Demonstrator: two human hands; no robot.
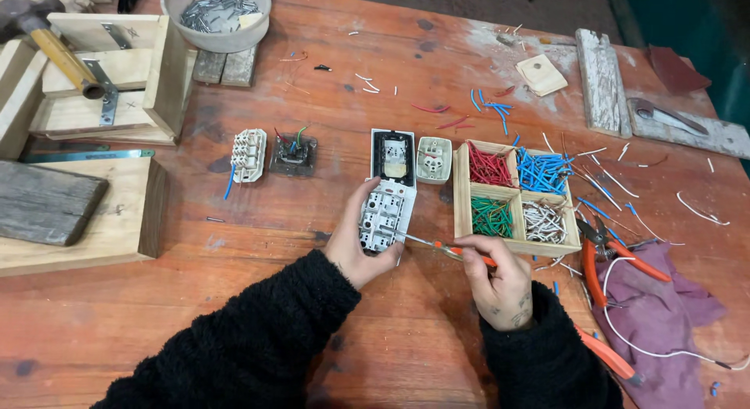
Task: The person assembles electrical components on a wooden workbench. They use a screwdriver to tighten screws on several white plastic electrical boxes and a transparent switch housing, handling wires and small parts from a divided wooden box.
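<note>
We pinch a screwdriver in our right hand, its tip on the white switch module clasped in our left hand, just left of the wooden wire tray. The tip could slip and gouge the plastic or our fingers. The module shows pale terminal blocks.

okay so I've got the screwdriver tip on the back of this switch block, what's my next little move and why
Probably turn the screwdriver with the right hand: its tip already sits at a terminal on the switch block, which the left hand holds tilted off the table.
</note>
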